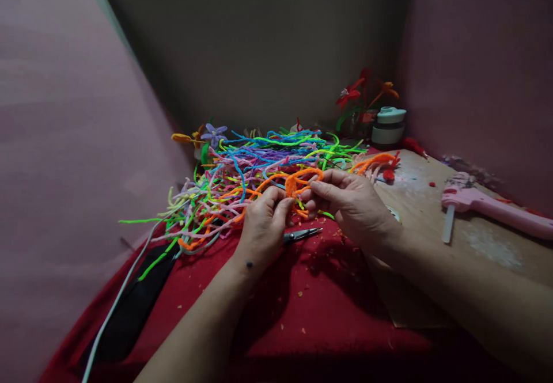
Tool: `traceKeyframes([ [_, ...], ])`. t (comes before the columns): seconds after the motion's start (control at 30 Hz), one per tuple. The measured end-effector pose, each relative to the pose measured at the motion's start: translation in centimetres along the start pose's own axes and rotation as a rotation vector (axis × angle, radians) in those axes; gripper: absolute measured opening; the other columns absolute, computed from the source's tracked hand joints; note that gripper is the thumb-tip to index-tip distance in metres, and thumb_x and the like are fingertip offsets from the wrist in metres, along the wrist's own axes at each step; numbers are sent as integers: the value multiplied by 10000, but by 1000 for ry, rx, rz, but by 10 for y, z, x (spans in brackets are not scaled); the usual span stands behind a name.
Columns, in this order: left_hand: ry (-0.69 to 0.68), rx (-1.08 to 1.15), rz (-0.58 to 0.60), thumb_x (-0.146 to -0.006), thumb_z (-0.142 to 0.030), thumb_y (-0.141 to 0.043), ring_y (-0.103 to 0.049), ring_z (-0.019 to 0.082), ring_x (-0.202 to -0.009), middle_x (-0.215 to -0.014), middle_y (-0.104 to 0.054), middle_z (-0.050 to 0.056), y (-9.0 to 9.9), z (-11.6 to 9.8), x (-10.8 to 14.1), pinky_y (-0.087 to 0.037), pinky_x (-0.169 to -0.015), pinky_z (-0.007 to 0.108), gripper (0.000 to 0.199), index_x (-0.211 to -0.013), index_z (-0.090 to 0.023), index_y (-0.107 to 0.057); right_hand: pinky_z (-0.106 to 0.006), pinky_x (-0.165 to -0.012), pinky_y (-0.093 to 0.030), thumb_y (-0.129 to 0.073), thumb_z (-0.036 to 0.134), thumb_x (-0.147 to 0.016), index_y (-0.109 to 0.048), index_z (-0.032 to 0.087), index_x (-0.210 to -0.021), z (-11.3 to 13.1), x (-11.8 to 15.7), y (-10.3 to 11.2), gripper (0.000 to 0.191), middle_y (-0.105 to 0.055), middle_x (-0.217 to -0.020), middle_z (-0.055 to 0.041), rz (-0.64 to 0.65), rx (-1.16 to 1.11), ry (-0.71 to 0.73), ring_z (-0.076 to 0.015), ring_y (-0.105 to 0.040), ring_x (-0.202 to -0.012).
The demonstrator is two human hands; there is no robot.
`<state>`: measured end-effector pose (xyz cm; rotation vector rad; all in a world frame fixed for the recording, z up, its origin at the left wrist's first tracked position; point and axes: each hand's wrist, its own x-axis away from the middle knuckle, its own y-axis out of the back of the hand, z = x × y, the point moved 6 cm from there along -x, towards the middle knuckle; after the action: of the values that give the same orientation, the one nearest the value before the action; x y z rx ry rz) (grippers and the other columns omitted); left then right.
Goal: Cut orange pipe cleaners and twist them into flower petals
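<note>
Between my hands is an orange pipe-cleaner piece (pixel 292 185) with open loops reaching toward the right. My left hand (pixel 266 216) pinches its lower left side between thumb and fingers. With thumb and index finger, my right hand (pixel 341 198) grips the loops at the right; its other fingers are curled below. Right behind the hands lies a big tangled pile of colourful pipe cleaners (pixel 268 155). Small scissors or pliers (pixel 302 235) lie on the red cloth (pixel 302 319) just under the hands, their handle partly hidden by my left hand.
A pink glue gun (pixel 496 205) lies on a brown board (pixel 458 256) at the right. Behind it stand a pale green container (pixel 389 125) and red flowers (pixel 349 93). A white cable (pixel 116 302) crosses a black strip (pixel 133 308) at the left. Orange bits dot the cloth.
</note>
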<state>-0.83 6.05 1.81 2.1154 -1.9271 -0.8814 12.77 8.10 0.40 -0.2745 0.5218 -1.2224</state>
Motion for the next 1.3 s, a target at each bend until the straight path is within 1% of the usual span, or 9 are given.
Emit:
traceKeyframes([
  [0.17,44,97,77,-810,-293,-512,-493,92,-389,-521,-576,-32,-9,2,2,-381,-375,190,156,-705,-183,-481,-244,-532,-484,-650,262,-739,-584,136,-719,7,3,-3,144,-639,-636,-10,4,205,105,-98,-569,-515],
  [0.37,34,317,104,-752,-214,-563,-589,136,-533,-661,-589,-13,-13,0,1,-493,-397,238,89,-798,-163,-506,-239,-532,-446,-582,219,-780,-586,148,-747,11,8,-6,78,-598,-627,0,13,539,245,-107,-546,-553],
  [0.57,-9,403,66,-732,-150,-568,-558,102,-474,-626,-569,-41,-12,-4,2,-504,-396,226,91,-794,-162,-503,-232,-589,-433,-563,154,-787,-600,148,-745,18,18,-15,56,-591,-642,0,57,831,516,-104,-532,-591],
  [0.8,5,403,45,-703,-128,-578,-546,88,-472,-624,-568,-52,-13,-4,5,-482,-392,198,108,-780,-173,-518,-225,-583,-401,-562,107,-763,-591,148,-677,24,24,-19,100,-571,-620,3,31,957,661,-97,-508,-580],
  [0.87,17,432,63,-701,-135,-584,-557,91,-494,-656,-593,-38,-14,-5,5,-488,-417,202,118,-809,-164,-545,-234,-581,-399,-563,134,-768,-591,143,-661,22,21,-18,110,-568,-620,-3,54,926,588,-102,-506,-582],
  [1.0,63,476,136,-732,-184,-594,-589,98,-529,-671,-636,-2,-15,-8,4,-513,-515,219,139,-859,-127,-599,-229,-504,-377,-595,241,-763,-591,136,-658,12,10,-4,149,-543,-568,8,-20,666,244,-98,-481,-527],
  [1.07,99,471,157,-760,-190,-576,-602,100,-522,-625,-638,2,-15,-8,4,-513,-544,214,143,-875,-110,-607,-230,-490,-368,-630,284,-738,-587,132,-650,7,6,1,181,-534,-552,15,-52,542,134,-93,-469,-509],
  [1.17,141,446,154,-772,-174,-561,-596,99,-481,-577,-638,0,-12,-5,2,-501,-515,203,118,-859,-103,-598,-237,-524,-381,-662,310,-713,-585,130,-643,1,1,2,208,-542,-568,15,-5,415,43,-92,-478,-526],
  [1.3,174,399,174,-772,-212,-572,-557,91,-404,-533,-634,-2,-12,-3,3,-467,-445,193,98,-787,-115,-574,-241,-643,-418,-714,307,-670,-631,160,-830,-1,-2,1,232,-614,-767,5,67,273,10,-104,-543,-673],
])
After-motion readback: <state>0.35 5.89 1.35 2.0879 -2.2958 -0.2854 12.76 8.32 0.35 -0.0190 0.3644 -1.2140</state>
